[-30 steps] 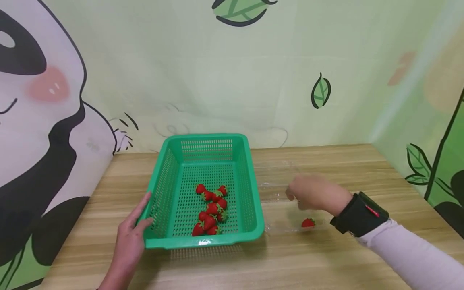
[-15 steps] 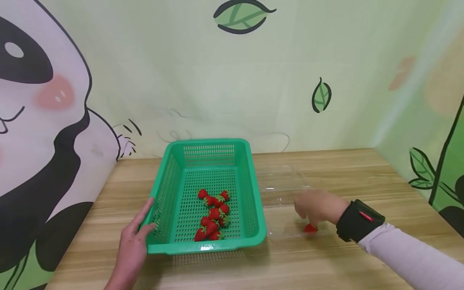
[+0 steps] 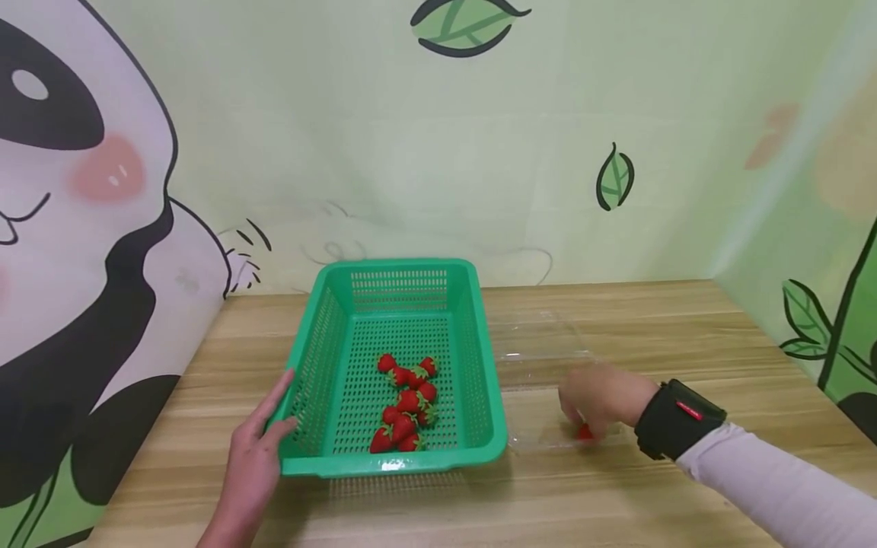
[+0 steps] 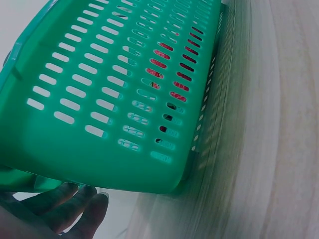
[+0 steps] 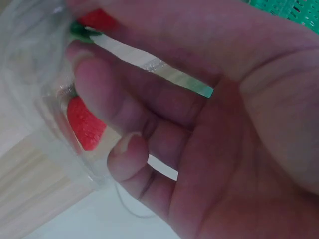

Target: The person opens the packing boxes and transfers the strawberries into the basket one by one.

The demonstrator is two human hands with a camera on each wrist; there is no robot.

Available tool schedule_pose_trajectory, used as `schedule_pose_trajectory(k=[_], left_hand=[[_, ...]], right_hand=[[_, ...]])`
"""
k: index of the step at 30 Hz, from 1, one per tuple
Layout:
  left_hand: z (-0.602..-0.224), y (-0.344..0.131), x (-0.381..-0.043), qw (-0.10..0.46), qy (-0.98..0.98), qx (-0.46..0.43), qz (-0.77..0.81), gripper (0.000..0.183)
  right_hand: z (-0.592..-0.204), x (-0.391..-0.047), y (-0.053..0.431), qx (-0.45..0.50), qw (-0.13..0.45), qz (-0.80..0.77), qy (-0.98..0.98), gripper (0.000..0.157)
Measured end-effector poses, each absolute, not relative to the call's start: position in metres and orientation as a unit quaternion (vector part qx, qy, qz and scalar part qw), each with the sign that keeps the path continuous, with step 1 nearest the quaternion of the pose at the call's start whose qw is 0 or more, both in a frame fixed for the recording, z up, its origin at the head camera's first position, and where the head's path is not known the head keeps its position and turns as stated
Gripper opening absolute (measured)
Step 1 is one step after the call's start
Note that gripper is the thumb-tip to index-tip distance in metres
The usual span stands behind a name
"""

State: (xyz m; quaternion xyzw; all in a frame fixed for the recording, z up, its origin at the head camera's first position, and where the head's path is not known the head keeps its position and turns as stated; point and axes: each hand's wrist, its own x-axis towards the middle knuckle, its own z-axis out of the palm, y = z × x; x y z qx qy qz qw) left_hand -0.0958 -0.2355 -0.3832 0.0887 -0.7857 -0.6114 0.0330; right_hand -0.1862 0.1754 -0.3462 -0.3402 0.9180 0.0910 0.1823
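Note:
A green plastic basket (image 3: 384, 462) stands on the table with several red strawberries (image 3: 407, 401) inside it. My left hand (image 3: 252, 457) grips its left rim near the front corner; the left wrist view shows fingers (image 4: 92, 211) against the rim's edge. To the right lies a clear plastic box (image 3: 534, 418) with its lid folded back. Low over this box, my right hand (image 3: 603, 396) pinches a strawberry (image 5: 97, 20) between thumb and index finger, partly hidden by them. Beyond the other fingers, a second strawberry (image 5: 85, 123) rests in the box.
The wooden table (image 3: 692, 358) spans the front and both sides. Behind it rises a pale green backdrop (image 3: 342, 137) with a painted panda and leaves. The box's transparent lid (image 3: 537, 335) reaches toward the back beside the basket.
The right hand has moved down and slightly right, toward the front of the clear box, now partly covering the strawberry there. My left hand keeps its place on the basket.

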Motion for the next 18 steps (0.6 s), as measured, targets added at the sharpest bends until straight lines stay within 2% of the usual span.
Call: schedule_pose_trajectory(k=[6,13,18], left_hand=[[-0.3824,-0.2351,-0.0967,0.027,-0.785,0.091,-0.611,0.053],[-0.3827,-0.2351,-0.096,0.03,-0.787,0.085,-0.61,0.053],[-0.3833,-0.2356,-0.0953,0.04,-0.789,0.08,-0.608,0.053]], right_hand=[[-0.3483,-0.1865,0.1776,-0.349,0.185,0.081,0.915,0.022],[-0.3494,-0.1893,0.177,-0.334,0.205,0.047,0.919,0.025],[-0.3449,-0.193,0.1751,-0.34,0.187,0.018,0.921,0.022]])
